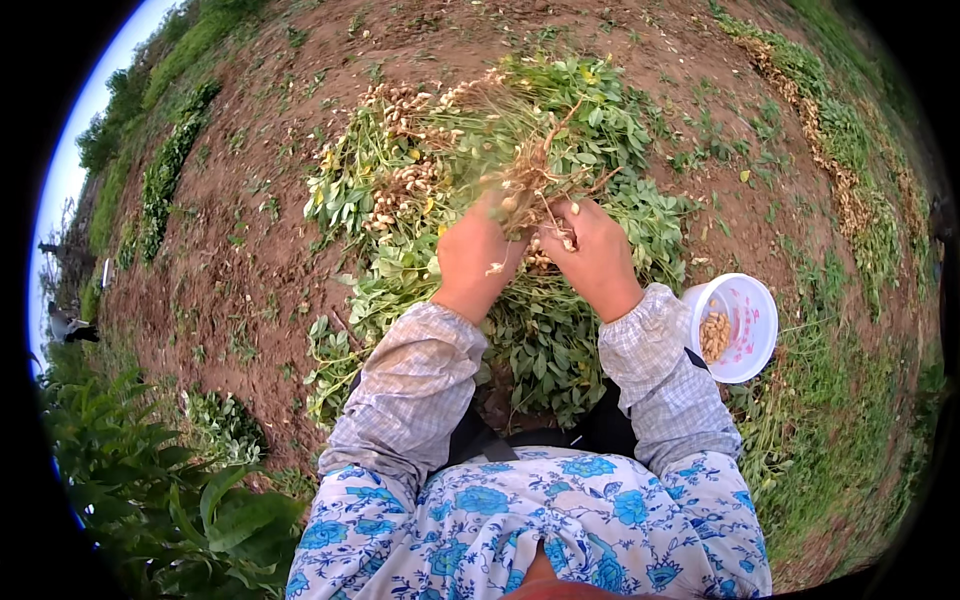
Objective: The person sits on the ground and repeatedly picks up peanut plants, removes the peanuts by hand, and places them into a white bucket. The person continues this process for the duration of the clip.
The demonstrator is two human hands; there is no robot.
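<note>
My left hand (480,251) grips the root end of a pulled peanut plant (529,176), whose roots and a few pods blur over a heap. My right hand (592,244) is at the same roots with its fingers closed around some of them and pods by the thumb. Beneath both hands spreads a pile of peanut plants (547,345) with green leaves. Clusters of pale peanut pods (412,180) lie on the pile's left part. Beside my right forearm stands a white plastic bucket (757,300) bearing red writing, with loose peanuts (714,336) inside.
Reddish bare soil (262,202) with scattered weeds surrounds the pile. A row of uprooted plants (832,157) runs along the right. A leafy bush (180,502) stands at lower left, and a person (71,328) is far off at the left edge.
</note>
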